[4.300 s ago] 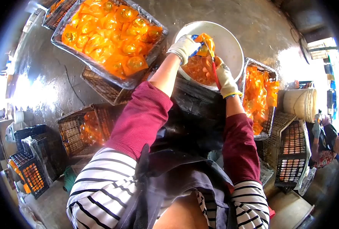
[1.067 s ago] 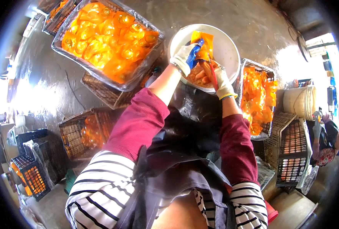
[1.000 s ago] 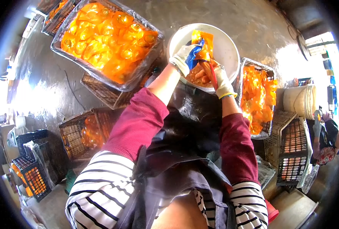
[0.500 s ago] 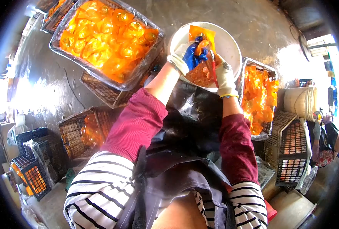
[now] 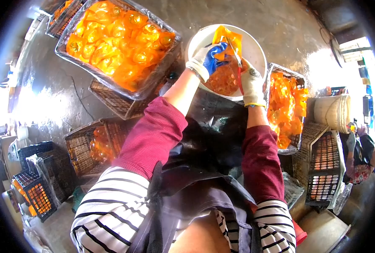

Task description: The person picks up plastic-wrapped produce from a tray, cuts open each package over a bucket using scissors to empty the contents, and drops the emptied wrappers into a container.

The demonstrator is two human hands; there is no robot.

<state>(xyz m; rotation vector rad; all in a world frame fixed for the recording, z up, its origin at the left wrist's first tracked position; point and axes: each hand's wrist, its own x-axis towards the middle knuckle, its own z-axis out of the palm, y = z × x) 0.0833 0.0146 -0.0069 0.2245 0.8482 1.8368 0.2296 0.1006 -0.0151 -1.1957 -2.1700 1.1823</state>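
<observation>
Over a white bucket [image 5: 262, 57], my left hand [image 5: 209, 60], in a white glove with blue fingers, is closed on a translucent orange plastic bag [image 5: 228, 37]. The bag stands up from my fingers toward the bucket's far side. My right hand [image 5: 252, 82], in a pale glove with some fingers uncovered, grips a pair of red-handled scissors [image 5: 239, 78]. Their metal blades point away from me and meet or overlap the bag; I cannot tell whether they cut it. Orange-red pieces [image 5: 224, 82] lie in the bucket beneath my hands.
A plastic-lined crate [image 5: 60, 49] heaped with filled orange bags stands at left, above other crates. Another crate [image 5: 298, 147] of orange bags sits right of the bucket. Stacked crates [image 5: 322, 168] and a tub [image 5: 337, 111] are further right, near another person [image 5: 362, 152].
The orange bag has shifted slightly right and appears more upright. An orange piece at my left fingers no longer shows there. My left fingers have turned, and the scissors tilt a little differently.
</observation>
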